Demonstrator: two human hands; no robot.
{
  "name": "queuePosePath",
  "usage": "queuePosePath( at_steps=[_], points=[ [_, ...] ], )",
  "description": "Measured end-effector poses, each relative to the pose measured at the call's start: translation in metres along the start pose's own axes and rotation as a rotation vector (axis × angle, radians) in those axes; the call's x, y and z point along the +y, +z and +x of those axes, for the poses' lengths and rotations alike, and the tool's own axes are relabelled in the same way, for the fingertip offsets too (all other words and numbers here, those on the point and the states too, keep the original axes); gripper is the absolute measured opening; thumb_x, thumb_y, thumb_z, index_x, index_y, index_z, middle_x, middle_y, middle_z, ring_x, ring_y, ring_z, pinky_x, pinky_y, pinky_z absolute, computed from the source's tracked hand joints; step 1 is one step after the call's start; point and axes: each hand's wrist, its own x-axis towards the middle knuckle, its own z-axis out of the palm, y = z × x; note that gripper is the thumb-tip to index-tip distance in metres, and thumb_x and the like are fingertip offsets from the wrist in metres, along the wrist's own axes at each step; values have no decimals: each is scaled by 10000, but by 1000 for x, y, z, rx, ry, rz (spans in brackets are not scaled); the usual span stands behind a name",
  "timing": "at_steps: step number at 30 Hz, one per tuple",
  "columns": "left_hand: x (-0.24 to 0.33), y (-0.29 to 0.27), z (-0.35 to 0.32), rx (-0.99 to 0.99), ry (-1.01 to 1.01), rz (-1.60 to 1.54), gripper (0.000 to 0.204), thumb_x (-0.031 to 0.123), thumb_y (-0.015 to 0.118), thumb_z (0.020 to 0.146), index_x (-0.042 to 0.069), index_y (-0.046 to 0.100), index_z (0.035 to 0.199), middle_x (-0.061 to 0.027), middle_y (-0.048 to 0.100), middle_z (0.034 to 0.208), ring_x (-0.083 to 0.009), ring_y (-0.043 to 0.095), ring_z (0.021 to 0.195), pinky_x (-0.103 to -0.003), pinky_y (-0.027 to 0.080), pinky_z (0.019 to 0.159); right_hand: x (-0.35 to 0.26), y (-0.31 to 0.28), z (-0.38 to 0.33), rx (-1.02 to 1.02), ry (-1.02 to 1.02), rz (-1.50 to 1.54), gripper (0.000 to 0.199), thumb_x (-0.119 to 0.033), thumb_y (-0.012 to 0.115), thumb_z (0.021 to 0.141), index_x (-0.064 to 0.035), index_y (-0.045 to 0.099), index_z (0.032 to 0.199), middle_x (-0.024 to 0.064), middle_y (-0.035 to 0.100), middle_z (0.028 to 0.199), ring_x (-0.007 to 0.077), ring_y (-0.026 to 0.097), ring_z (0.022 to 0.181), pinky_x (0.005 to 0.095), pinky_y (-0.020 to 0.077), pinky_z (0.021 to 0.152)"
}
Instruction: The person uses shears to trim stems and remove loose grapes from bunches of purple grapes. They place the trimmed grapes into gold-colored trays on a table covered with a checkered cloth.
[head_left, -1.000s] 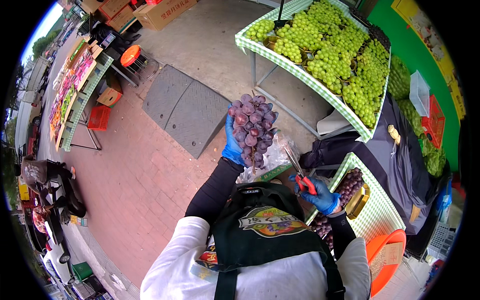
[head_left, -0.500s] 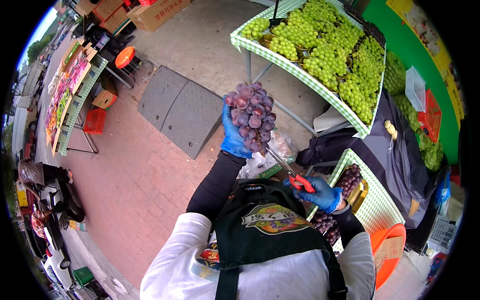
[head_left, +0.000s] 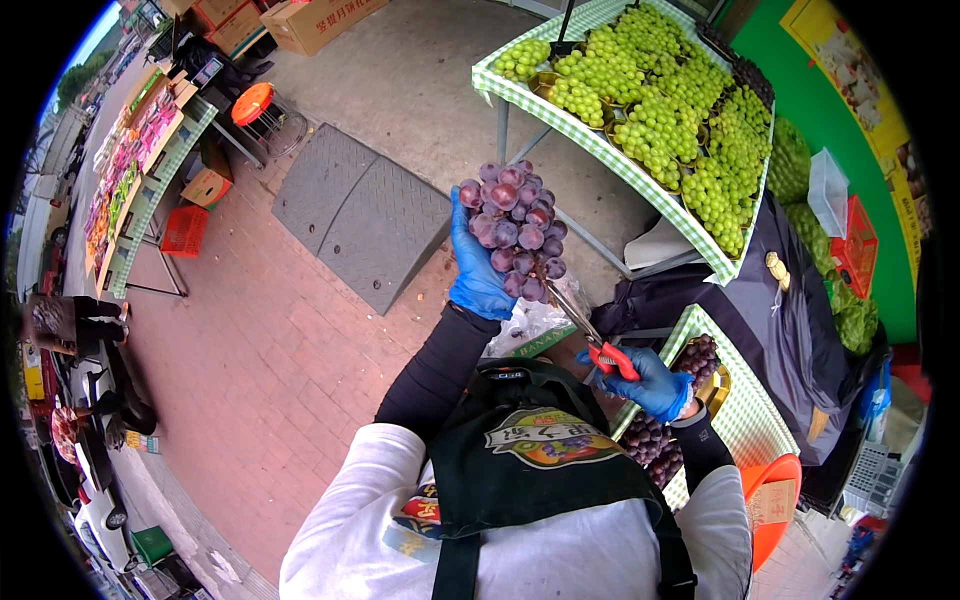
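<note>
Just off the centre of my view, towards twelve o'clock, my left hand (head_left: pixel 480 284) cups a bunch of purple grapes (head_left: pixel 518 230), the palm half open with the fingers curving up its left side and back. The berries are round and taut, dusky red to violet with a dull bloom, packed into a chunky wedge that narrows towards me. Nearer four o'clock, my right hand (head_left: pixel 655 385) is curled around the smooth red handles of a pair of shears (head_left: pixel 607 356), its slim metal blades pointing to the bunch's lower end; I cannot tell whether the tips touch it. Both hands wear thin, creased gloves (head_left: pixel 490 297) of blue film. Behind the blades lies crumpled clear plastic (head_left: pixel 530 328). Counting up, I have one bunch and one pair of shears in hand, though the berries overlap too much to number. Towards four o'clock, one small table (head_left: pixel 757 415) in green-and-white gingham carries two visible clusters of dark grapes (head_left: pixel 650 440) and one shiny gold tray (head_left: pixel 716 388); beside it stands one orange bucket (head_left: pixel 755 482). Between one and two o'clock, one larger gingham-covered table (head_left: pixel 600 160) bears green grapes (head_left: pixel 655 125) in many crowded bunches.
</note>
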Motion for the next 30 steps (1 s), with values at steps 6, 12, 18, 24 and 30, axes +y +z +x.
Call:
queuePosePath(
  at_steps=[6, 12, 18, 24, 30],
  points=[
    [2, -12, 5, -262, -82, -224, 556, 539, 349, 871, 76, 495, 1143, -74, 565, 933, -219, 569, 800, -395, 510, 715, -4, 2, 0, -27, 53, 76, 402, -73, 588, 818, -22, 520, 1211, -2, 563, 827, 58, 483, 725, 215, 421, 691],
    [-7, 6, -7, 25, -19, 5, 535, 542, 357, 859, 103, 494, 1133, -38, 533, 877, -173, 506, 712, -316, 434, 572, -6, 3, -4, -91, 78, 148, 448, -82, 577, 809, -8, 480, 1240, 7, 543, 785, 81, 507, 702, 220, 422, 678],
    [-16, 19, -10, 115, -52, 59, 462, 533, 373, 847, 132, 497, 1041, -13, 501, 810, -143, 461, 627, -269, 388, 475, -3, 13, -14, -165, 69, 330, 476, -89, 554, 829, 20, 429, 1275, 21, 519, 805, 100, 491, 708, 239, 419, 698],
    [-26, 6, -5, -67, -118, -55, 459, 511, 396, 853, 110, 493, 1055, -13, 500, 840, -140, 485, 681, -266, 421, 520, -3, 18, -24, -130, 45, 370, 470, -100, 555, 846, 24, 424, 1281, 32, 509, 794, 106, 489, 714, 240, 415, 701],
    [-33, 6, -3, -129, -103, -90, 463, 474, 412, 869, 93, 494, 1118, -19, 512, 889, -146, 521, 779, -288, 464, 616, -1, 20, -32, -88, 90, 439, 422, -112, 547, 861, 17, 453, 1252, 30, 521, 763, 115, 509, 705, 251, 414, 697]
  ],
)
